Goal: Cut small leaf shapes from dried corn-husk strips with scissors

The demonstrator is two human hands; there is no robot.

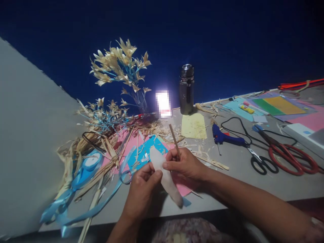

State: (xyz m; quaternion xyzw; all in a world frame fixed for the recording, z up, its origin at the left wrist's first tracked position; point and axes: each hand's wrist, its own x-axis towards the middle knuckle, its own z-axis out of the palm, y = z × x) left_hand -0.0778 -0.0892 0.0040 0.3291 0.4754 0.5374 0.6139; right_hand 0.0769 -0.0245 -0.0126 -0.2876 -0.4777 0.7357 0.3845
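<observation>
dim scene, one glaring lamp (163,104) at the back, soft blur towards the edges.

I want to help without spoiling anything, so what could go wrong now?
The pale piece between the left hand and right hand might crease or tear. The thin stick in the right hand could poke it. The blue glue gun could burn someone if it's hot; I can't tell.

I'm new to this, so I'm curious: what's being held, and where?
The left hand and right hand hold a white strip near its middle; the right also grips a stick toward its lower end.
</observation>
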